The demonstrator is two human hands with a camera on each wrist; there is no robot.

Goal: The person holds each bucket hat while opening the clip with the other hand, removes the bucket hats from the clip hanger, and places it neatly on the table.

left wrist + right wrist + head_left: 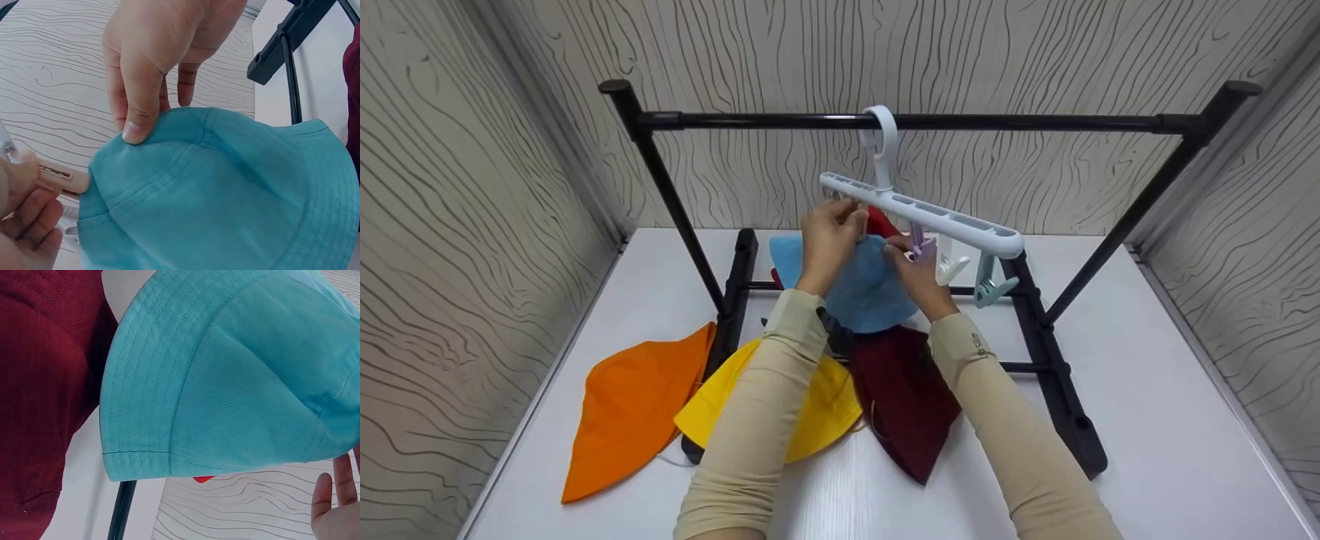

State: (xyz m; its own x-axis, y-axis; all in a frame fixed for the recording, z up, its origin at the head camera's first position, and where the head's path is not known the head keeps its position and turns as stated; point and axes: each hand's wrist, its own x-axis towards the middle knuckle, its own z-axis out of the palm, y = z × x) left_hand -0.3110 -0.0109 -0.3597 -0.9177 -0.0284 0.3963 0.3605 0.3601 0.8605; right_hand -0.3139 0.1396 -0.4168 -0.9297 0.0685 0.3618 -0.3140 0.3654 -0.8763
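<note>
A light blue bucket hat (870, 292) hangs below the white hanger (922, 214), its brim downward. My left hand (826, 244) pinches a beige clothespin (63, 179) whose end meets the edge of the hat's crown in the left wrist view. My right hand (919, 276) pinches the top of the crown, thumb in front, with its other fingers behind the cloth. Beside this hand hangs a purple clothespin (922, 249). In the right wrist view the blue hat (242, 394) fills the middle, and whether the clothespin grips it is hidden there.
The hanger hooks over a black rack's bar (1020, 122). White (951, 268) and green clothespins (991, 285) hang at its right. A red cloth item (881, 223) shows behind the blue hat. Orange (637, 409), yellow (832, 405) and maroon hats (907, 397) lie on the white table (1170, 450).
</note>
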